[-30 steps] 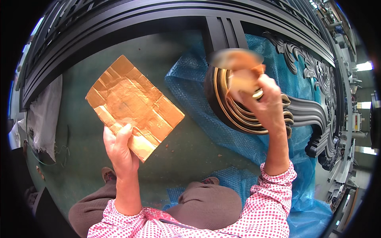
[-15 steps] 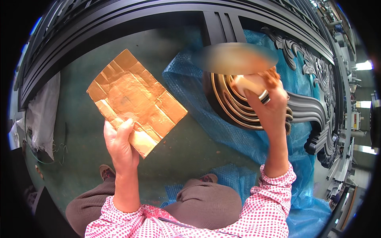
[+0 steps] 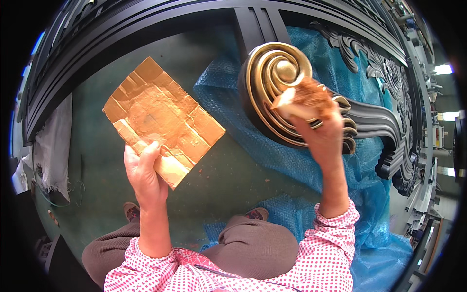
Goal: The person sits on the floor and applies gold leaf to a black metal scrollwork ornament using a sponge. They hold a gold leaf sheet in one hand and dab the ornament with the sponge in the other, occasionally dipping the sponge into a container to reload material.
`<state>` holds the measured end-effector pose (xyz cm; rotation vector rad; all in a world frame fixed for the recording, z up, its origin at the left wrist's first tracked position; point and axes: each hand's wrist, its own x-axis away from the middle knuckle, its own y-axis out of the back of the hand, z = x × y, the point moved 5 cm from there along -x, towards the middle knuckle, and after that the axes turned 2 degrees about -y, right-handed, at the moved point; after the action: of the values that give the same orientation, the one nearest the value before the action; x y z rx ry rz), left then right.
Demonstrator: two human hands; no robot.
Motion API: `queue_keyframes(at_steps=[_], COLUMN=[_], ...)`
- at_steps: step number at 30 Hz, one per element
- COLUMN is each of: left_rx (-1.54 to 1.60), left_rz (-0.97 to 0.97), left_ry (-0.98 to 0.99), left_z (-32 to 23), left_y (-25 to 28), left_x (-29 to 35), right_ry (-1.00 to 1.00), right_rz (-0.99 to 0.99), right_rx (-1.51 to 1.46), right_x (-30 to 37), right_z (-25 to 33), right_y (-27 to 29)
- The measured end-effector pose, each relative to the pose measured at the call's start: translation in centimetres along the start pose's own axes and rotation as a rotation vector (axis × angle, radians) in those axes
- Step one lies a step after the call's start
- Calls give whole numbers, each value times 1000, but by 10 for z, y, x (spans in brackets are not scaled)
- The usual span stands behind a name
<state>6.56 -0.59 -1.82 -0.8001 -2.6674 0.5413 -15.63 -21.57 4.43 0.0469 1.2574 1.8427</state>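
My left hand is closed on the near edge of a flat piece of cardboard, creased and smeared with gold paint, thumb on top. My right hand grips a wadded pad, orange-brown with a pale side and blurred by motion; whether it is cloth or sponge I cannot tell. The pad is over the lower right of a carved scroll, whose raised spiral ridges shine gold on a black base. From the scroll a dark grooved moulding curves away to the right.
Blue bubble wrap lies under the scroll and spreads toward my knees. A black frame arches across the far side, with carved leafwork at far right. A whitish sheet hangs at left above the green floor.
My right hand and the pad have shifted slightly down and left over the scroll. The blurred patch over the spiral's centre is gone, showing the gold spiral. The cardboard stays in my left hand.
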Motion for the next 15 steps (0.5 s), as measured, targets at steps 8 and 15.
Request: queue_keyframes(at_steps=[8,15], left_rx=[13,-26], left_rz=[5,9], left_ry=[-21,-23], left_z=[-6,-7], left_y=[-2,-6], left_x=[2,4], right_ry=[18,160], right_rz=[-52,48], right_rx=[-50,147], right_x=[17,10], right_z=[-3,8], right_y=[14,-5])
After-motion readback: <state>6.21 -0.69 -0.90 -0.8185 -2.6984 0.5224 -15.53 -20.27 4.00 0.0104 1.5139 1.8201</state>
